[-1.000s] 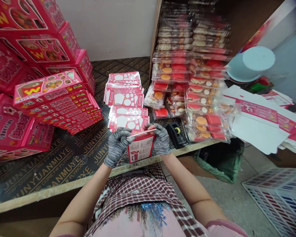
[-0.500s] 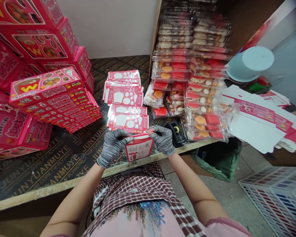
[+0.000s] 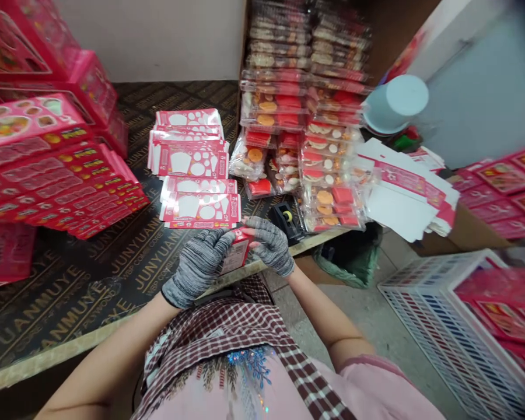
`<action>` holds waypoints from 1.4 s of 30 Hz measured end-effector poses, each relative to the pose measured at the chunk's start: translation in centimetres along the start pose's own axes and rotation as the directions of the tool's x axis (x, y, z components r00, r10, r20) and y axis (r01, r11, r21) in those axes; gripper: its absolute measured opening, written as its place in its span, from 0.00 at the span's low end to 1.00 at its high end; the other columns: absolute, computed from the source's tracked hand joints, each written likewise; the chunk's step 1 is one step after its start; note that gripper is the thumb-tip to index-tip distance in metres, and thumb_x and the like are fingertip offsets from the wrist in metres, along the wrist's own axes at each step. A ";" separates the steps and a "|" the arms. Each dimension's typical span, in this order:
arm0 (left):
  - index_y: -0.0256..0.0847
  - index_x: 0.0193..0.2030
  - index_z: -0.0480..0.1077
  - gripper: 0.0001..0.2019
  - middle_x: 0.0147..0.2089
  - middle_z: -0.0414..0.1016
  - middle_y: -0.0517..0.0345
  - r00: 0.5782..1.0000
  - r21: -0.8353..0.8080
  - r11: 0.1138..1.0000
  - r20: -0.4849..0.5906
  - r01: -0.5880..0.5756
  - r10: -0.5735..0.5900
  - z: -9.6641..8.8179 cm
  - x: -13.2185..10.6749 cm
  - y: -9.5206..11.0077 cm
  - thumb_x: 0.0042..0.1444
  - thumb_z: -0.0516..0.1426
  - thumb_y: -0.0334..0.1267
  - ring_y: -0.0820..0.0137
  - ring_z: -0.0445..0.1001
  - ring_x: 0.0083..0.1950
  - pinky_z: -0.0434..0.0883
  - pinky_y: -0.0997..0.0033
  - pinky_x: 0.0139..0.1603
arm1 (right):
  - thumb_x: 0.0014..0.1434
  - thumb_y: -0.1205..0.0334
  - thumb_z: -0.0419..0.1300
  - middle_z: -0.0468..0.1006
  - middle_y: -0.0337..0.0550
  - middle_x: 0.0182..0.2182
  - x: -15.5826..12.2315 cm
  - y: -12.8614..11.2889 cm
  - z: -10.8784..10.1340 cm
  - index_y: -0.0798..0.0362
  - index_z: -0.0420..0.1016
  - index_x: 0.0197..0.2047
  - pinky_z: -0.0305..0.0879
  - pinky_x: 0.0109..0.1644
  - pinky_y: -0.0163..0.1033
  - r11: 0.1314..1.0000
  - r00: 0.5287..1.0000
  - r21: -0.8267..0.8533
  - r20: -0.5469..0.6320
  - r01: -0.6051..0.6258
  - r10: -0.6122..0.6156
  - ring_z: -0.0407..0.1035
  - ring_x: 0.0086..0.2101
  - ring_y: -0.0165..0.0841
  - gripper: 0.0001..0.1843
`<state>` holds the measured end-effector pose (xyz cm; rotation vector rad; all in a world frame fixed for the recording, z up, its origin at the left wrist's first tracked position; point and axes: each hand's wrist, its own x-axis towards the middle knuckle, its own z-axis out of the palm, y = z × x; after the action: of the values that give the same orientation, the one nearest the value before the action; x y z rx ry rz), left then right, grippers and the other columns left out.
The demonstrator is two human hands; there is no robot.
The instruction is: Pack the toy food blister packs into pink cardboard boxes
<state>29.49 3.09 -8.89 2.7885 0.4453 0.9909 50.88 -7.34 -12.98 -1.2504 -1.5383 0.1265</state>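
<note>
Both my hands wear grey knit gloves and hold one small pink and white carton [image 3: 237, 254] over the table's front edge. My left hand [image 3: 199, 262] wraps round the carton's left side. My right hand [image 3: 268, 244] pinches its upper right corner, fingers closed. Just beyond them lies a stack of flat die-cut pink cartons [image 3: 200, 210] with round windows.
More flat cartons [image 3: 188, 149] lie further back. Finished pink boxes [image 3: 61, 186] are piled at left. Clear blister trays of toys [image 3: 306, 128] are stacked at right, with a black tape dispenser [image 3: 287, 220] near the dark plywood table [image 3: 70, 291]. A white crate [image 3: 459, 326] of boxes stands at lower right.
The view has swung right, bringing the crate and more boxes into sight. My hands have closed in on the carton, which now looks narrower and more covered by my left hand.
</note>
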 end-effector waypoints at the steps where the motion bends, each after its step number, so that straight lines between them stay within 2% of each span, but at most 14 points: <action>1: 0.39 0.53 0.76 0.17 0.46 0.82 0.47 1.000 0.018 1.000 -0.008 -0.023 0.023 0.2 0.4 0.0 0.63 0.51 0.28 0.62 0.81 0.41 0.77 0.64 0.41 | 0.66 0.55 0.60 0.80 0.51 0.55 -0.7 0.6 -1.1 0.50 0.80 0.54 0.71 0.62 0.48 0.997 0.997 -0.056 -0.061 -0.052 0.049 0.75 0.56 0.39 0.17; 3: 0.38 0.54 0.76 0.18 0.45 0.82 0.47 0.998 0.064 0.997 -0.052 -0.041 0.045 0.6 0.7 -0.3 0.63 0.50 0.27 0.61 0.80 0.41 0.77 0.65 0.40 | 0.66 0.54 0.59 0.79 0.53 0.55 -2.5 2.4 -4.1 0.51 0.80 0.53 0.69 0.63 0.51 0.947 0.946 -0.200 -0.255 -0.252 0.198 0.74 0.55 0.40 0.17; 5: 0.38 0.54 0.75 0.18 0.46 0.81 0.46 0.994 0.088 0.994 -0.086 -0.057 0.065 1.0 0.8 -0.8 0.62 0.51 0.27 0.60 0.80 0.42 0.77 0.64 0.41 | 0.64 0.54 0.58 0.81 0.53 0.50 -4.9 4.7 -7.2 0.52 0.81 0.47 0.67 0.64 0.55 0.806 0.835 -0.330 -0.441 -0.491 0.328 0.74 0.53 0.42 0.15; 7: 0.39 0.55 0.75 0.19 0.48 0.81 0.46 0.993 0.072 0.994 -0.082 -0.077 0.083 1.5 0.6 -1.2 0.61 0.52 0.27 0.60 0.80 0.44 0.76 0.63 0.43 | 0.59 0.52 0.62 0.81 0.54 0.45 -7.1 6.8 -9.6 0.53 0.81 0.40 0.65 0.63 0.59 0.688 0.765 -0.378 -0.485 -0.620 0.423 0.73 0.52 0.45 0.13; 10: 0.43 0.54 0.77 0.18 0.49 0.81 0.46 0.992 0.052 0.993 -0.063 -0.107 0.110 2.4 0.1 -1.3 0.61 0.53 0.27 0.59 0.80 0.45 0.76 0.62 0.44 | 0.51 0.54 0.67 0.81 0.52 0.39 -9.0 8.9 -10.9 0.52 0.81 0.33 0.67 0.60 0.59 0.642 0.744 -0.384 -0.424 -0.664 0.516 0.72 0.49 0.46 0.10; 16: 0.45 0.56 0.76 0.19 0.52 0.81 0.46 0.982 0.106 0.980 -0.063 -0.170 0.177 2.8 -0.7 -1.2 0.61 0.54 0.27 0.56 0.80 0.49 0.76 0.59 0.46 | 0.45 0.60 0.69 0.80 0.47 0.34 -8.0 10.1 -9.8 0.50 0.76 0.23 0.64 0.62 0.54 0.639 0.696 -0.277 -0.327 -0.718 0.640 0.72 0.46 0.43 0.07; 19: 0.44 0.54 0.77 0.18 0.51 0.81 0.45 0.982 0.095 0.982 -0.075 -0.164 0.171 2.8 -0.8 -1.4 0.61 0.54 0.27 0.55 0.80 0.48 0.76 0.58 0.45 | 0.47 0.57 0.67 0.81 0.49 0.38 -7.9 10.0 -9.9 0.51 0.75 0.24 0.63 0.62 0.54 0.641 0.680 -0.246 -0.383 -0.727 0.625 0.72 0.47 0.42 0.08; 24: 0.43 0.53 0.78 0.18 0.52 0.81 0.46 0.992 0.078 0.990 -0.051 -0.114 0.119 2.8 -0.6 -1.6 0.60 0.54 0.27 0.55 0.80 0.48 0.76 0.58 0.46 | 0.49 0.45 0.63 0.81 0.45 0.36 -10.0 9.0 -10.2 0.51 0.75 0.31 0.71 0.48 0.46 0.631 0.555 0.006 -0.471 -0.776 0.686 0.71 0.36 0.35 0.17; 30: 0.44 0.53 0.79 0.17 0.51 0.81 0.46 0.993 0.024 0.994 -0.060 -0.105 0.106 2.8 -0.3 -1.7 0.60 0.56 0.29 0.54 0.80 0.48 0.77 0.57 0.44 | 0.43 0.44 0.66 0.75 0.39 0.24 -11.8 9.0 -8.5 0.51 0.69 0.22 0.71 0.44 0.45 0.579 0.494 0.029 -0.489 -0.815 0.719 0.68 0.30 0.33 0.19; 34: 0.45 0.51 0.79 0.16 0.50 0.81 0.47 0.994 0.047 0.997 -0.079 -0.065 0.069 2.9 0.2 -1.5 0.61 0.55 0.30 0.54 0.80 0.47 0.77 0.56 0.43 | 0.47 0.45 0.65 0.72 0.39 0.22 -11.6 8.8 -8.0 0.49 0.65 0.20 0.70 0.45 0.45 0.584 0.464 0.038 -0.566 -0.811 0.681 0.67 0.30 0.34 0.19; 37: 0.43 0.51 0.79 0.15 0.49 0.81 0.45 0.993 0.078 0.997 -0.117 -0.026 0.035 2.9 0.4 -1.1 0.60 0.56 0.32 0.54 0.79 0.46 0.76 0.55 0.43 | 0.50 0.39 0.61 0.70 0.37 0.21 -10.7 7.0 -7.5 0.48 0.65 0.22 0.68 0.35 0.41 0.604 0.437 0.091 -0.607 -0.792 0.664 0.64 0.27 0.33 0.22; 39: 0.42 0.52 0.78 0.16 0.49 0.80 0.44 0.992 0.078 0.997 -0.123 -0.008 0.017 2.8 0.5 -0.8 0.61 0.55 0.32 0.54 0.79 0.46 0.76 0.56 0.42 | 0.52 0.38 0.59 0.67 0.35 0.19 -9.4 4.7 -6.6 0.49 0.71 0.26 0.61 0.27 0.37 0.616 0.432 0.144 -0.591 -0.775 0.681 0.59 0.22 0.30 0.22; 41: 0.41 0.54 0.77 0.17 0.48 0.80 0.44 0.993 0.071 0.997 -0.113 -0.003 0.011 2.6 0.6 -0.5 0.61 0.53 0.30 0.56 0.78 0.46 0.76 0.57 0.43 | 0.55 0.40 0.60 0.65 0.33 0.17 -7.6 1.7 -5.2 0.52 0.79 0.37 0.53 0.23 0.35 0.615 0.467 0.258 -0.457 -0.745 0.757 0.55 0.19 0.27 0.22; 42: 0.40 0.54 0.76 0.18 0.47 0.80 0.44 0.994 0.073 0.997 -0.106 -0.002 0.009 2.5 0.6 -0.4 0.60 0.52 0.29 0.56 0.78 0.45 0.76 0.57 0.44 | 0.57 0.42 0.61 0.63 0.31 0.16 -6.4 0.1 -4.4 0.54 0.81 0.43 0.50 0.22 0.34 0.590 0.509 0.365 -0.299 -0.721 0.807 0.53 0.17 0.26 0.23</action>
<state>31.41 3.60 -10.54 2.8112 0.4973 1.1514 53.35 -14.29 -15.52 -1.5971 -0.4547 0.5307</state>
